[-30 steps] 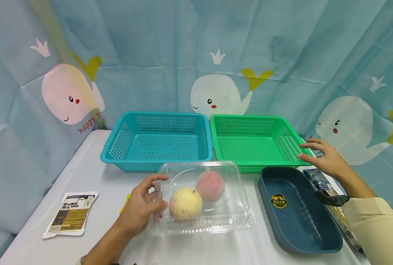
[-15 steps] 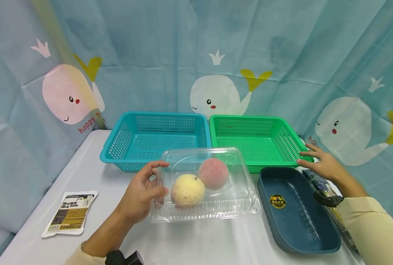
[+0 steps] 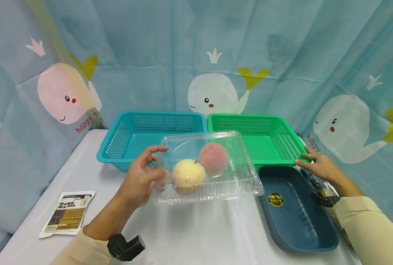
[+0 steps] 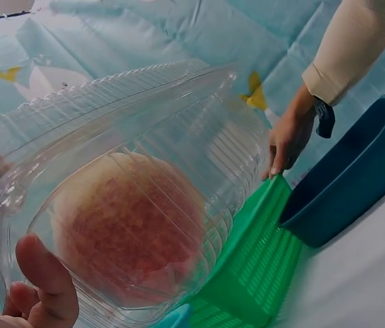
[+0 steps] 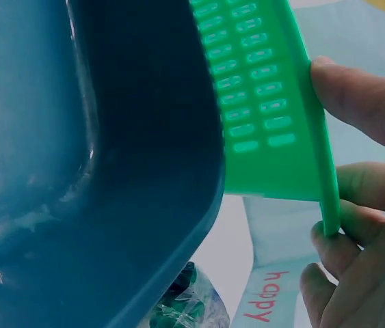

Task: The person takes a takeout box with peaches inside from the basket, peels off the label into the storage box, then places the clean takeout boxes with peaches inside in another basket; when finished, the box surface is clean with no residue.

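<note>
My left hand (image 3: 143,176) grips the left end of a clear plastic clamshell box (image 3: 229,186), raised above the table and slightly tilted. Inside sit a pale yellow fruit (image 3: 188,173) and a pink peach (image 3: 213,157). Seen from the left wrist, one fruit (image 4: 130,225) with a reddish underside fills much of the box. At the right, my right hand (image 3: 320,167) holds the near right corner of a green perforated basket (image 3: 259,147). Its thumb (image 5: 356,96) lies against the basket rim, other fingers curling at the corner.
A blue perforated basket (image 3: 150,141) stands left of the green one, partly behind the box. In front of the green basket is a dark blue tub (image 3: 299,213). A plastic-wrapped item (image 3: 319,184) lies beside it. A flat packet (image 3: 67,213) lies at left.
My left hand has lifted the box with the fruit up and away from me, toward the baskets. My right hand has come down from above the green basket's corner onto its rim.
</note>
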Available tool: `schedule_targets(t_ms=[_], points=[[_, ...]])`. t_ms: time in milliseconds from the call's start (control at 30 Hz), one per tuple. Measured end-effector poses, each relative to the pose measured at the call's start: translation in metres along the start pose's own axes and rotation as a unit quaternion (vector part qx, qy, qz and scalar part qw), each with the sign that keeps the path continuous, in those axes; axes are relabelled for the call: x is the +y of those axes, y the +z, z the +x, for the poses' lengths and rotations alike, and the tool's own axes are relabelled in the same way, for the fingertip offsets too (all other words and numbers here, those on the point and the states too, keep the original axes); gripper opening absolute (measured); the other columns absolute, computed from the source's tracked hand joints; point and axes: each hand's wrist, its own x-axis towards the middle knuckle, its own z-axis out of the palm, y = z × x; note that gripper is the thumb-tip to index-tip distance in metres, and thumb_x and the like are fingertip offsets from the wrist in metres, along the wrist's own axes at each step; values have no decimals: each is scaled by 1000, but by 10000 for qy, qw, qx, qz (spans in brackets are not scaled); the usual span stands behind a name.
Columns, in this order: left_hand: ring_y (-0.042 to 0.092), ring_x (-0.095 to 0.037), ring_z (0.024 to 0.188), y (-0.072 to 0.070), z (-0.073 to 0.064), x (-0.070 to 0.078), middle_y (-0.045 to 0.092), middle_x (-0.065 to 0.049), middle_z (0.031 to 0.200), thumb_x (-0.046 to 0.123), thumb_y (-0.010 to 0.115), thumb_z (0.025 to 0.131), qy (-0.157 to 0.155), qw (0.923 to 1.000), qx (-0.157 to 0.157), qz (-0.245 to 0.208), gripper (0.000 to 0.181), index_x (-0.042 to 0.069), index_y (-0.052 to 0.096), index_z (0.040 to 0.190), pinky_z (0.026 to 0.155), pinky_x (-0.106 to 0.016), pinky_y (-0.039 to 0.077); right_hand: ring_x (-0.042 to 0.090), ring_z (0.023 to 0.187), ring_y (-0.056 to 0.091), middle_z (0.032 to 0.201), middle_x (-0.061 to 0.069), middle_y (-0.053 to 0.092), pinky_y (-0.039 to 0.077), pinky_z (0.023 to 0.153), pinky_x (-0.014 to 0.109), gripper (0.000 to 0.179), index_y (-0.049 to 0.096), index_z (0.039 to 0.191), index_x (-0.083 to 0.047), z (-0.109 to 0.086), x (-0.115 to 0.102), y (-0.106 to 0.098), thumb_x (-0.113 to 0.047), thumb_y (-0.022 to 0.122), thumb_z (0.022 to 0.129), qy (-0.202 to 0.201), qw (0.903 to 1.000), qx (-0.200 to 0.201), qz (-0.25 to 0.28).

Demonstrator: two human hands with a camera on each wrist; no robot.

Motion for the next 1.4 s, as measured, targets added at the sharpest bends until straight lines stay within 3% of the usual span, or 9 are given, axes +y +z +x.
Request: schedule_targets(t_ms=[33,167,200,267,400,800,1000,1233,1400], points=[[49,-23,63,2,3,2,23,-19,125,-9,56,79,4,10000,18,-14,54,4,44,130,65,-33,53,62,127,19,153,30,9,26,93,72,73,40,137,16,0,0,0,-43,55,96,4,10000,17,5],[42,-28,100,8,16,7,24,-18,126,-9,56,78,38,10000,69,-54,55,1,43,131,83,-41,46,62,128,18,153,30,9,27,93,72,72,40,137,16,1,-1,-1,-42,56,97,-18,10000,16,46],[39,-30,103,10,19,9,25,-18,123,-9,56,78,22,9999,82,-61,55,1,44,131,80,-41,47,61,128,18,153,30,9,27,93,71,72,40,137,16,1,-1,-1,-41,56,97,-22,10000,9,38],[39,-28,103,14,28,12,27,-16,119,-9,57,79,-54,9999,102,-114,56,2,44,132,73,-37,48,61,128,18,152,31,9,28,92,71,71,40,137,16,1,-1,-1,-41,55,97,-33,10000,-14,27],[45,-24,69,23,47,15,29,-12,104,-7,59,81,-206,9995,144,-188,53,7,48,131,44,-29,46,61,128,18,151,33,10,29,93,70,70,41,136,16,1,1,-2,-40,56,97,-59,10000,-35,31],[44,-23,68,53,108,8,33,-9,90,-4,64,81,-188,9997,59,-177,49,14,56,125,42,-28,40,61,127,20,149,35,15,29,93,70,71,43,134,17,2,-1,-2,-41,57,96,-123,9999,-19,-88],[38,-18,57,76,134,-8,38,-7,82,-5,64,81,-228,9993,-56,-291,49,13,56,127,41,-30,39,62,126,22,149,35,16,28,93,71,70,43,133,17,3,0,-2,-41,57,96,-154,9997,55,-207],[38,-16,57,103,162,-39,42,-12,91,0,66,82,-476,9988,104,-56,49,16,57,127,54,-40,52,61,126,23,150,33,17,28,93,71,72,43,134,16,3,-2,-2,-43,57,96,-136,9996,54,-233],[30,-13,44,117,181,-61,47,-12,89,1,66,81,-453,9986,151,241,56,14,55,134,45,-32,49,61,127,21,151,33,14,28,93,71,72,42,135,16,2,2,-2,-42,57,96,-94,9998,66,-138]])
